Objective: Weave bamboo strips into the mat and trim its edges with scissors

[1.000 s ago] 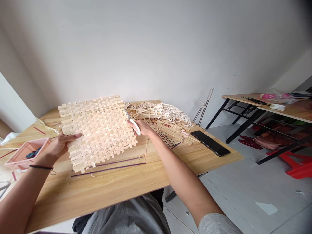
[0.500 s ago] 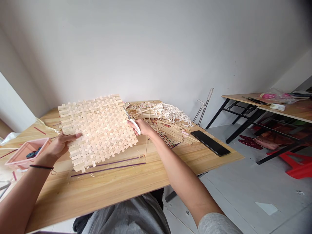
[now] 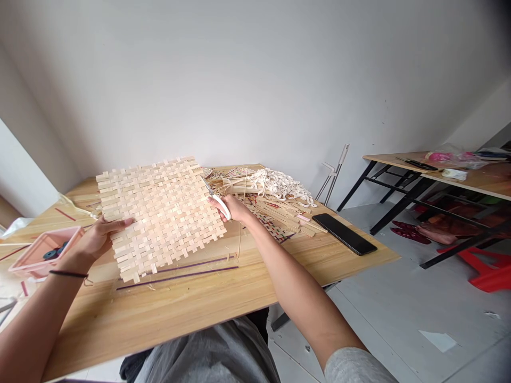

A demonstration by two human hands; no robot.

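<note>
A pale mat woven from flat strips (image 3: 159,213) is held up, tilted, above the wooden table (image 3: 179,308). My left hand (image 3: 98,236) grips its lower left edge, thumb on the front face, fingers hidden behind. At the mat's right edge, my right hand (image 3: 229,206) is closed around white-handled scissors (image 3: 219,205). The scissor blades point up and left along that edge, where short strip ends stick out. Two dark purple strips (image 3: 191,274) lie on the table under the mat.
Left of my left hand stands a pink basket (image 3: 40,255) with dark round items. Behind my right hand are loose strips (image 3: 279,210) and a white tangled bundle (image 3: 283,185). A black phone (image 3: 344,234) lies near the right edge. A person's feet (image 3: 435,233) show beneath another table.
The upper edge of the mat has dipped very slightly. Both hands keep their places and their hold.
</note>
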